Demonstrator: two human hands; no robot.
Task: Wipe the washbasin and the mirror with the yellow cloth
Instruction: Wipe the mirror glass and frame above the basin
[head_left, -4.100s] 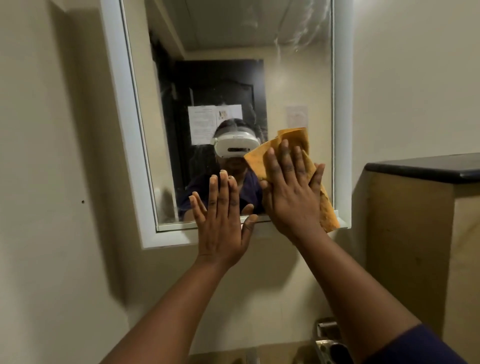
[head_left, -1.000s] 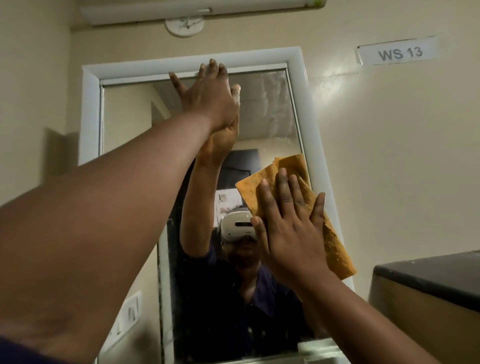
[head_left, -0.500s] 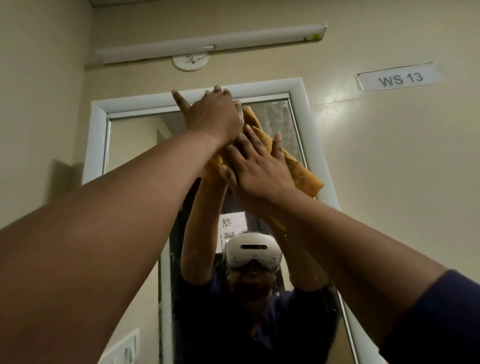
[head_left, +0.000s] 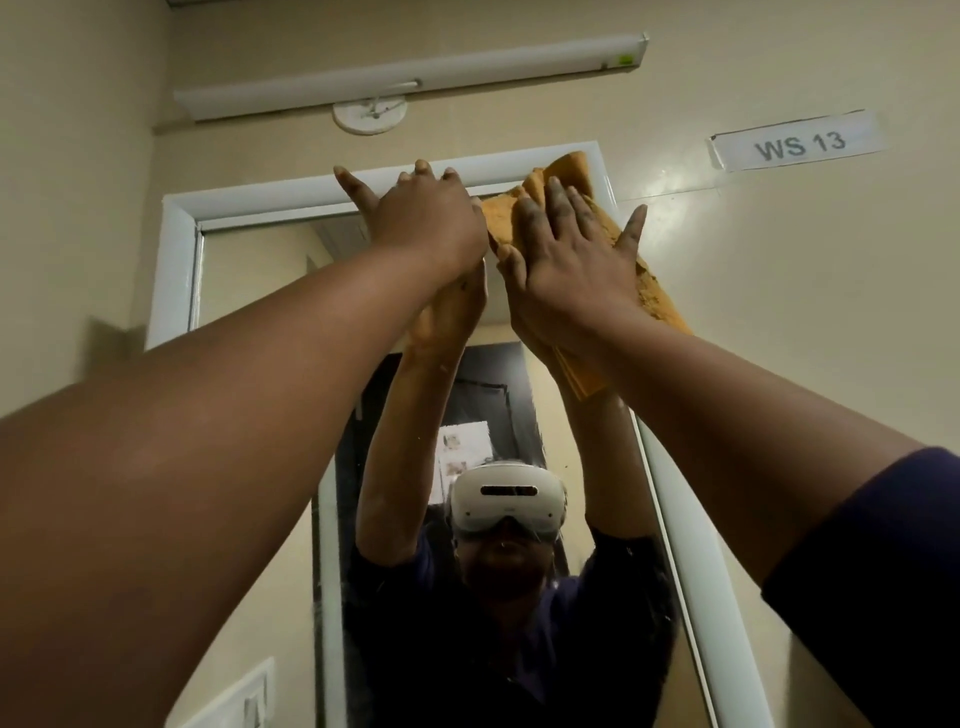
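Note:
The mirror in its white frame fills the wall ahead, seen from below. My right hand lies flat, fingers spread, pressing the yellow cloth against the mirror's top right corner, where the cloth overlaps the frame. My left hand is flat on the glass just below the top edge, beside the cloth and touching its left end. The washbasin is out of view.
A tube light and a round ceiling fitting hang above the mirror. A sign reading WS 13 is on the wall at the right. A switch plate sits low on the left wall.
Both hands have risen from the mirror's lower part to its top edge. In the last half second my right hand slid the cloth right, into the top right corner.

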